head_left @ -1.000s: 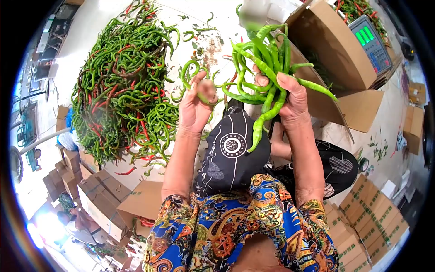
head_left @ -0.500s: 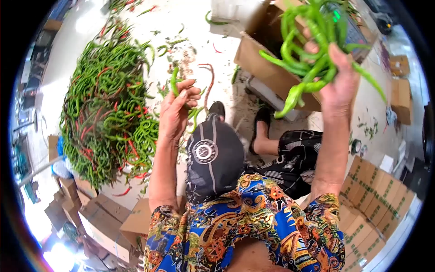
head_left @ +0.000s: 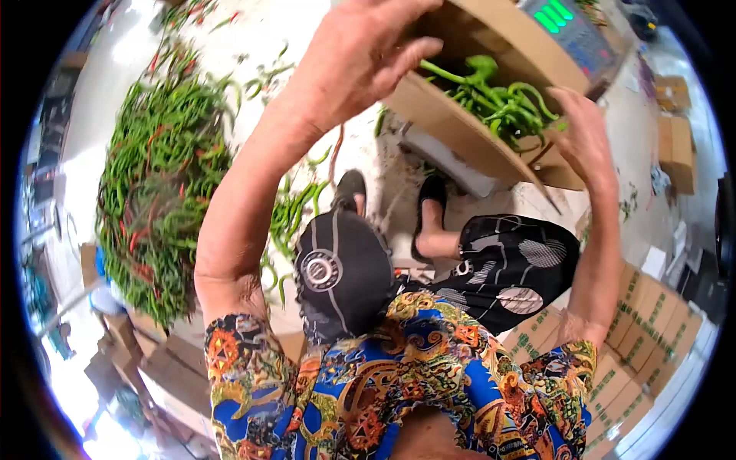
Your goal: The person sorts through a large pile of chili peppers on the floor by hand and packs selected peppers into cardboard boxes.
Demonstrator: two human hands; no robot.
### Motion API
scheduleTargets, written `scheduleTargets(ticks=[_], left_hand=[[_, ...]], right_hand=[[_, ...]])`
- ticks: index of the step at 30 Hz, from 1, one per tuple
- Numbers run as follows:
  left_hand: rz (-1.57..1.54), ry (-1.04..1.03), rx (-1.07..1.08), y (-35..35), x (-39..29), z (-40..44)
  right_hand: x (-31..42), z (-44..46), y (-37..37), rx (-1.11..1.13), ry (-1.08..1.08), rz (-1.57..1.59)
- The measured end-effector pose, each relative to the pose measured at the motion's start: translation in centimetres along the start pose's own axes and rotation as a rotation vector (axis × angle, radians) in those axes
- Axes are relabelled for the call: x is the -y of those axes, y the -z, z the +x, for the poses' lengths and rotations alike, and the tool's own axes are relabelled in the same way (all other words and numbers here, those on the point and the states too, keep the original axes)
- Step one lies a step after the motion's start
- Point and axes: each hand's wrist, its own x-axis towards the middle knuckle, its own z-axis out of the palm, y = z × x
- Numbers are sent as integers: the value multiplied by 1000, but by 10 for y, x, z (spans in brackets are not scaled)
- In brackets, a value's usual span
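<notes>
Long green chili peppers (head_left: 502, 103) lie in a heap inside an open cardboard box (head_left: 445, 123) in front of me. My left hand (head_left: 368, 57) is raised over the box's left side, thumb and fingers apart, with nothing visible in it; its fingertips reach the top of the view. At the box's right side is my right hand (head_left: 584, 134), its fingers and thumb apart beside the peppers. I cannot tell whether it touches the box wall. A digital scale display (head_left: 556, 15) with green lit digits stands behind the box.
A large pile of green and red chili peppers (head_left: 157, 199) covers the floor to the left. Loose green peppers (head_left: 295, 215) lie near my feet. Stacked cardboard cartons (head_left: 644, 322) stand at the right, and more boxes (head_left: 180, 376) at the lower left.
My right hand has let go of its bunch of green peppers, which now lies in the box. My left hand has moved up and right to the box, and no pepper shows in it now.
</notes>
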Motion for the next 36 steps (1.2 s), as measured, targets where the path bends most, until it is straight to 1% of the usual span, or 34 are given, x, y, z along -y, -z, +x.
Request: scheduleTargets(ticks=[1,3,4,5,7,9,11,13,15,16,17,19,20,23,24,25,27,28,29,31,33,34,35,36], left_hand=[[16,-48,-41,12,11,-11],[-196,332,-35,45,30,-58],[-305,540,-60,61,41,-85],[-260,592,-151,73,52,-119],[-158,879,-220,89,70,-196],[-95,1120,-295,85,79,-293],[60,1363,-252,65,76,-391],[224,1363,-300,33,57,-463],[515,1348,-99,11,35,-485],[616,1147,-109,-2,30,-496],[648,1182,-68,-5,26,-485],[715,1208,45,-7,37,-478],[748,1156,35,-13,39,-470],[675,1159,-21,-16,54,-465],[582,1177,-132,-21,57,-464],[521,1136,-207,-28,60,-461],[316,1049,-256,-49,44,-438],[286,1049,-198,-61,35,-432],[215,989,-205,-62,24,-412],[-40,1100,-126,-61,10,-394],[289,1011,-153,-43,17,-394],[452,955,-164,-30,24,-400],[560,979,-133,-15,37,-411],[714,1097,40,5,46,-409]], right_hand=[[4,-6,1,-20,39,-79],[33,-11,13,-27,-25,114],[61,-15,22,-24,-68,223],[92,-23,30,-20,-116,327],[132,-43,35,69,-162,480],[165,-59,14,136,-74,812],[193,-61,-21,318,-176,947],[212,-56,-72,465,-314,1121],[223,-55,-132,572,-320,1176],[227,-54,-156,647,-346,1238],[233,-54,-179,729,-379,1298],[245,-63,-226,855,-436,1515],[248,-72,-243,793,-439,1615],[272,-75,-274,867,-543,1700],[282,-70,-282,904,-578,1710],[290,-65,-289,936,-608,1716],[302,-58,-302,1000,-653,1728],[308,-53,-307,1028,-670,1729],[311,-50,-310,1053,-687,1729],[315,-42,-314,1082,-702,1729],[314,-36,-315,1075,-718,1740],[314,-33,-310,1011,-725,1771],[311,-30,-319,975,-624,1707],[314,-25,-303,953,-559,1679]])
